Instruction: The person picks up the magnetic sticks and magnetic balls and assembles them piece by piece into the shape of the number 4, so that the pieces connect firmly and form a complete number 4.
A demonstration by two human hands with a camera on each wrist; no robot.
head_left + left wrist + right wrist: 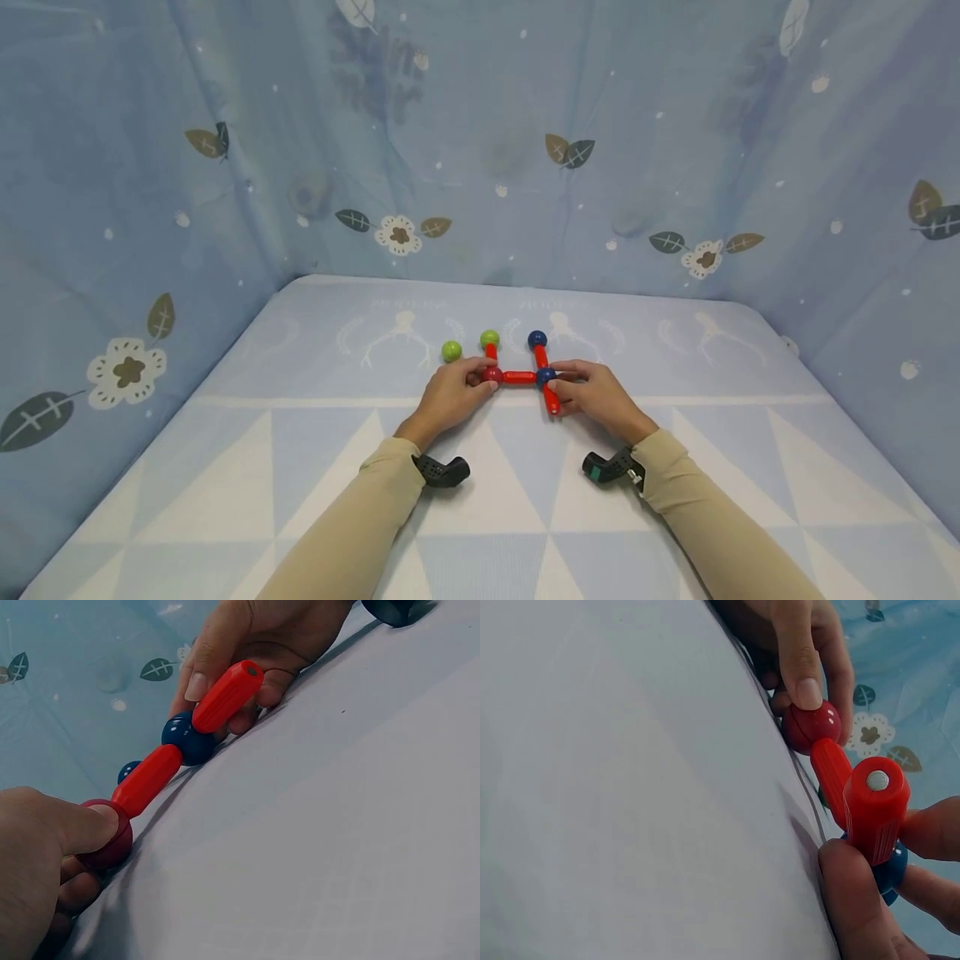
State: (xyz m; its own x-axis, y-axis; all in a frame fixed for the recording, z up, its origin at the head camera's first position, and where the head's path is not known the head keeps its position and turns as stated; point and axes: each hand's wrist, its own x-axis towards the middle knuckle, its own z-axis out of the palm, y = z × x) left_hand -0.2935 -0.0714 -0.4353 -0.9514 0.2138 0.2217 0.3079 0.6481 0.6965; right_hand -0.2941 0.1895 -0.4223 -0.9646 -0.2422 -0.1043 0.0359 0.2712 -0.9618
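My left hand (452, 393) pinches a dark red ball (492, 376) between thumb and fingers. From that ball a red rod (519, 377) runs across to a blue ball (546, 377), which my right hand (598, 398) grips at its side. Another red rod (552, 402) sticks out of the gripped blue ball toward me; its free end shows a metal disc in the right wrist view. Farther back, a rod (541, 357) links this ball to a second blue ball (537, 338). Behind the dark red ball, a short red rod (491, 352) meets a green ball (490, 337).
A loose green ball (451, 351) lies just left of the joined pieces, close beyond my left fingers. The table (480, 567) has a cloth with pale blue and white triangles. A blue patterned curtain (480, 167) hangs behind it and along both sides.
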